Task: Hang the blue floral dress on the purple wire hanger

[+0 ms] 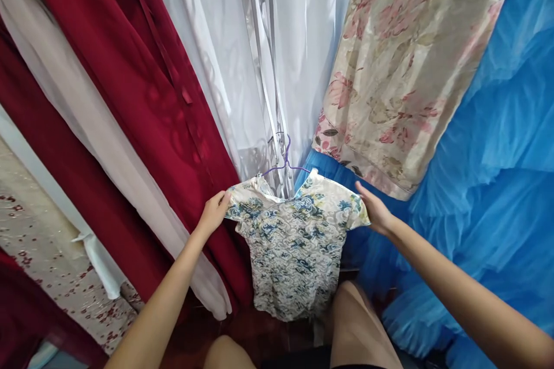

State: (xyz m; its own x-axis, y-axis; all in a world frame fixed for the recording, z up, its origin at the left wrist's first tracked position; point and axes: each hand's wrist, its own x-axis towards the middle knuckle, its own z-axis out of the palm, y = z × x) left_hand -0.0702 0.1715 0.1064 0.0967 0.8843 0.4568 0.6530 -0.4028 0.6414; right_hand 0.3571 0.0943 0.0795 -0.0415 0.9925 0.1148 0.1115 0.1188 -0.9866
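Note:
A short-sleeved blouse (298,248) with a blue and cream floral print hangs spread out in front of me on a purple hanger (287,155). My left hand (214,211) pinches the edge of the sleeve on the left. On the other side, my right hand (375,210) grips the right sleeve's edge, thumb upward. The hanger's hook points up, and its arms go into the neck opening. Whether the hook hangs on anything is not clear.
Long dark red garments (142,98) and a pale pink cloth (108,144) hang at the left. White fabric (303,40) is behind the hanger. A floral beige garment (389,69) and ruffled blue tulle (489,184) hang at the right. My knees (359,323) show below.

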